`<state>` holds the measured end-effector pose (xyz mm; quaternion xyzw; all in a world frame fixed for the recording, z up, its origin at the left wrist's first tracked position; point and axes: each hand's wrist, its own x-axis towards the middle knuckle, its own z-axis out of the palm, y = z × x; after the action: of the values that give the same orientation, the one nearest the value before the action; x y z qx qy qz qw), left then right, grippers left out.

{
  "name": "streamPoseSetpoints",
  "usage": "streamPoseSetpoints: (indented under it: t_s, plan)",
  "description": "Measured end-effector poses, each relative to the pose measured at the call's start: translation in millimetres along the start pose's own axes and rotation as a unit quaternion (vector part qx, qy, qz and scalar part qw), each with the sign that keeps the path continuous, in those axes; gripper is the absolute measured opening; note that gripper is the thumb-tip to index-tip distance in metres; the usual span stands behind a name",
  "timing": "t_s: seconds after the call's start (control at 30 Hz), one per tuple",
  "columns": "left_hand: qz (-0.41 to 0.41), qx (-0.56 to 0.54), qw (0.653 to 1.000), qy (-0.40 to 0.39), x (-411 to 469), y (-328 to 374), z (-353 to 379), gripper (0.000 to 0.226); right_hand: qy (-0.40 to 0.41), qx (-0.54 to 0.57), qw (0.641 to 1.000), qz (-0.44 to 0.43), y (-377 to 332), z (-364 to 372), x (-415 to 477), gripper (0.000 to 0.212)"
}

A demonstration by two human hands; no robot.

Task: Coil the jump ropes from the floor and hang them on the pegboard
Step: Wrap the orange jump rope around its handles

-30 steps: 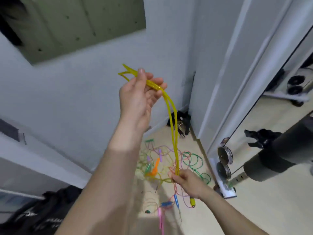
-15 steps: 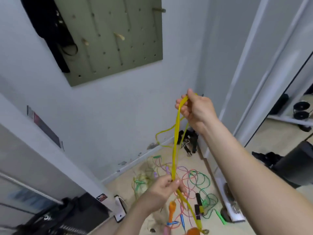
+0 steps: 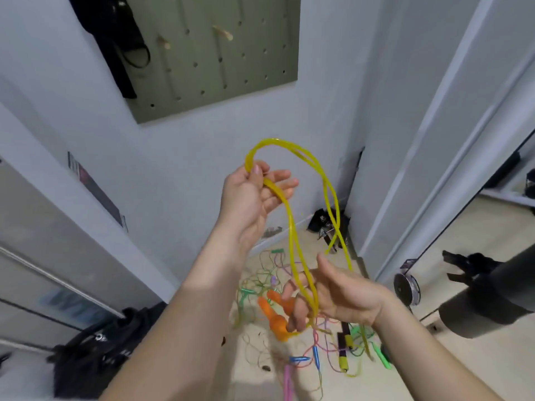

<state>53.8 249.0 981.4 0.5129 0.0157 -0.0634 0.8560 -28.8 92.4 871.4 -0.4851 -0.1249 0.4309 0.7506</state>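
Note:
A yellow jump rope [image 3: 307,157] arcs in loops between my two hands. My left hand [image 3: 249,198] is raised, pinching the rope's upper loops between thumb and fingers. Lower and to the right, my right hand [image 3: 333,296] has several strands draped over its spread fingers, and the rope's orange handles [image 3: 273,316] dangle just below it. A tangle of other jump ropes [image 3: 315,357] in green, pink, blue and purple lies on the floor beneath. The green pegboard [image 3: 220,53] with wooden pegs [image 3: 223,33] hangs on the wall above.
A black strap [image 3: 121,50] hangs at the pegboard's left edge. A black bag [image 3: 95,351] sits on the floor at lower left. Black clips [image 3: 324,224] lie in the corner. A mirrored door [image 3: 477,270] stands at right, weight plates [image 3: 405,287] beside it.
My left hand has risen from low to high with the rope's loops, while my right hand has dropped from above to below. The rope now forms a wide arc.

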Motion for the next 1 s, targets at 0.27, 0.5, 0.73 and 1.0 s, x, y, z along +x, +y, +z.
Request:
streamPoseSetpoints:
  t_s: [0.27, 0.5, 0.73, 1.0]
  plan:
    - [0.016, -0.113, 0.990, 0.082, 38, 34, -26, 0.024, 0.176, -0.046, 0.977, -0.109, -6, 5, 4, 0.018]
    - [-0.181, 0.209, 0.959, -0.067, -3, -7, -74, 0.079, 0.295, 0.240, 0.890, -0.251, -74, 32, 34, 0.024]
    - [-0.119, 0.101, 0.980, -0.126, -80, -48, -70, 0.041, 0.282, 0.162, 0.933, -0.157, -108, 65, 88, 0.030]
    - [-0.081, 0.049, 0.995, -0.031, -94, -30, -63, 0.038, 0.402, -0.121, 0.895, -0.148, -89, 73, 104, 0.035]
